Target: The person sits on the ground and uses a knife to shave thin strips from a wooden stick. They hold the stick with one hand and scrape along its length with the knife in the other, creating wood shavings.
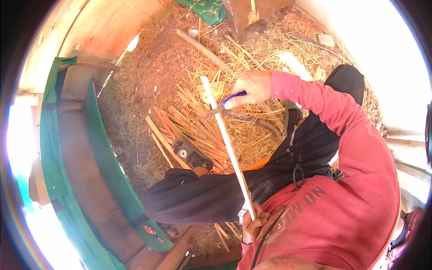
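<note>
A long pale peeled wooden stick [231,148] slants up and away from my lap. My left hand [253,223] is closed round its lower end, close against my body. My right hand [252,88] grips a knife with a blue handle [234,97]. The knife's short, dull brownish blade [215,111] lies across the stick, touching it some way below the far tip. Part of the knife handle is hidden inside my right fist. The stick passes over my dark trousers [193,198].
Beyond my shoe [191,154] lies a pile of split sticks [193,130], with straw and shavings [256,49] around it. A thick branch [203,50] rests farther off. Green-edged boarding [101,130] stands at the left. A curved dark stick [256,120] lies beneath my right hand.
</note>
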Available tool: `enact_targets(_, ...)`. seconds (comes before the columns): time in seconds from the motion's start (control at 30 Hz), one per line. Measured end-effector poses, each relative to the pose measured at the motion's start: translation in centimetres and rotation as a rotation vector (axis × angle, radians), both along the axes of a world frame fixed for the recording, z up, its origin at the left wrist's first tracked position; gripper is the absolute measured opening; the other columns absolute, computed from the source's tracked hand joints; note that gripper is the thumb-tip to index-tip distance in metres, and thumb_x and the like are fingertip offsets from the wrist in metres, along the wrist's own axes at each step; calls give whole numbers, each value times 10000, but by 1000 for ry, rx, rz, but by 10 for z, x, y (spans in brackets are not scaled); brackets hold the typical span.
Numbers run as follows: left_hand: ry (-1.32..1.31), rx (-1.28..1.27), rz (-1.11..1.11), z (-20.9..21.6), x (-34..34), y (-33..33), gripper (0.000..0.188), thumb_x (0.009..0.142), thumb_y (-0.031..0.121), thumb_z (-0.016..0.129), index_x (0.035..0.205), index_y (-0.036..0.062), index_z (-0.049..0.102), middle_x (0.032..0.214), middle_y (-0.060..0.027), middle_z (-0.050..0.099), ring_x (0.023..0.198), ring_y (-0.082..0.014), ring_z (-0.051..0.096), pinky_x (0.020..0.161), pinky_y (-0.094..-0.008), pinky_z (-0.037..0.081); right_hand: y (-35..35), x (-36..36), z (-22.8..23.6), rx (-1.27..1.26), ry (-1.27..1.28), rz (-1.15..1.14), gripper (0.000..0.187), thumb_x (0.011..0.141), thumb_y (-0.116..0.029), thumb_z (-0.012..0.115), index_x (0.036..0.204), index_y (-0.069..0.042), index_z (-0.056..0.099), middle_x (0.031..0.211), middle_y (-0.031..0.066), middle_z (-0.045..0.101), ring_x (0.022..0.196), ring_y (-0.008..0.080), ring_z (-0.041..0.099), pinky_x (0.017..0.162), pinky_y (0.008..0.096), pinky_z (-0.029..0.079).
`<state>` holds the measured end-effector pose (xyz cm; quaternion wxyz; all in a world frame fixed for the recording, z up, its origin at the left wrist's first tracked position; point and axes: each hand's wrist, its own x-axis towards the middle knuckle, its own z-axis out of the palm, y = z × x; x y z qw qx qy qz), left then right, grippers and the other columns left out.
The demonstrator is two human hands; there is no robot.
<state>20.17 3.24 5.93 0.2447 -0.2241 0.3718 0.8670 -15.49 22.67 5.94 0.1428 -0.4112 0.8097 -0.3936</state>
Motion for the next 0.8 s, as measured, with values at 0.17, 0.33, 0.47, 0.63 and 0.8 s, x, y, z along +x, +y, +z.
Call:
enact_targets(0.17, 110, -179, -208, 1, 11, -7, 182, 750, -115, 475, 823, 37, 406, 736, -4, 342, 636, -98, 346, 577, -250, 306, 5, -42, -32, 313, -26, -573, 670, 926, -605, 469, 690, -2, 640, 538, 183, 518, 510, 315, 558, 507, 451, 409)
enact_targets(0.33, -14, -458, -106, 17, -11, 7, 175, 825, -106, 500, 876, 53, 448, 700, 30, 415, 622, -63, 398, 576, -219, 335, 27, -64, -22, 169, 37, -629, 810, 907, -716, 347, 754, 2, 690, 473, 91, 475, 440, 213, 498, 458, 400, 419)
enact_targets(0.47, -150, -604, 16, 18, -17, 17, 178, 880, 13, 640, 844, 58, 471, 616, 25, 451, 502, -48, 402, 446, -210, 311, 10, -25, 3, -21, -117, -443, 606, 936, -569, 497, 752, -19, 671, 518, 110, 443, 487, 216, 442, 494, 387, 390)
enact_targets(0.63, -114, -813, -99, 33, -30, 19, 220, 878, 83, 699, 821, 47, 490, 598, 5, 510, 492, -60, 467, 446, -220, 372, -4, 3, -14, -44, 114, -16, 488, 907, -515, 580, 816, -55, 715, 581, 151, 559, 514, 275, 546, 496, 398, 418)
enact_targets(0.8, -97, -913, -141, 38, -29, 21, 248, 863, 136, 731, 825, 40, 506, 605, 8, 528, 513, -64, 475, 469, -231, 395, -13, 17, -28, -79, 259, -17, 424, 870, -501, 635, 784, -94, 715, 533, 136, 552, 474, 300, 553, 469, 429, 422)
